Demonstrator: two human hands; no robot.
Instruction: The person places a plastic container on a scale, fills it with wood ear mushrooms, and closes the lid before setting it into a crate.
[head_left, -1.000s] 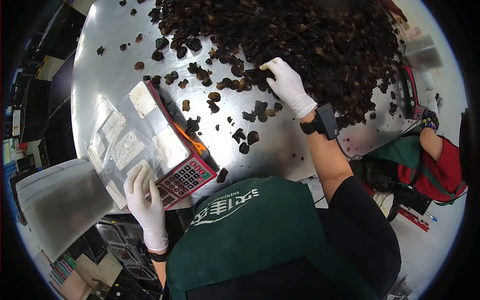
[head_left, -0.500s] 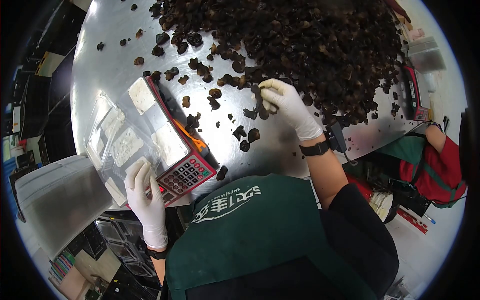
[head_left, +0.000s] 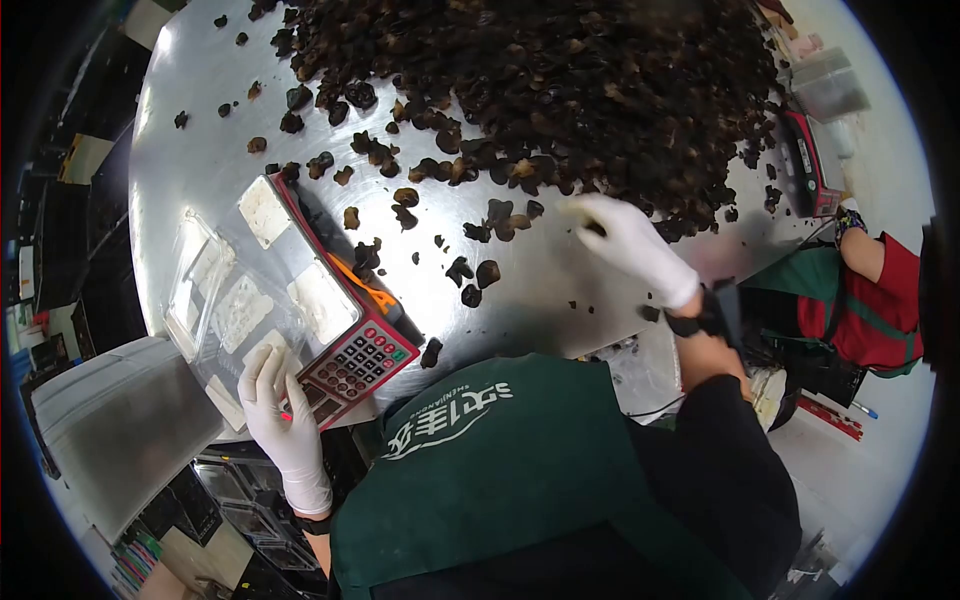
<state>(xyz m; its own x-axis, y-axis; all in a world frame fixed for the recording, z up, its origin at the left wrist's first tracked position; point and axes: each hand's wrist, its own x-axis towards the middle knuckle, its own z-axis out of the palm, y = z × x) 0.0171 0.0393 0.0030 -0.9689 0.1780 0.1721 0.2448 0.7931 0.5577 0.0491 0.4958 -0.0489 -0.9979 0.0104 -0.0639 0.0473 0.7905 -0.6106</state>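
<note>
Metal tabletop (head_left: 540,300), broad and reflective, bears a red-edged scale (head_left: 292,247) at left, on which a clear plastic container (head_left: 240,312) appears to lie. Left hand (head_left: 275,420), white-gloved, touches the container's near side, fingers bent together, thumb narrowly apart; whether it grips the rim cannot be told. Good handling would call for a light touch, clear of the keypad (head_left: 355,363) and adding no weight to the scale. The container's long axis seems to run from far left to near right, roughly along the scale's side; its transparency leaves the direction of its opening uncertain. Just right of the scale lies an orange object (head_left: 375,295); loose dark pieces (head_left: 487,273) are scattered farther right. Right hand (head_left: 632,245), blurred, is near the dark pile (head_left: 560,100), fingers curled narrowly; its contents cannot be told. Far right: a second scale (head_left: 812,165) and a co-worker's red garment (head_left: 885,330).
</note>
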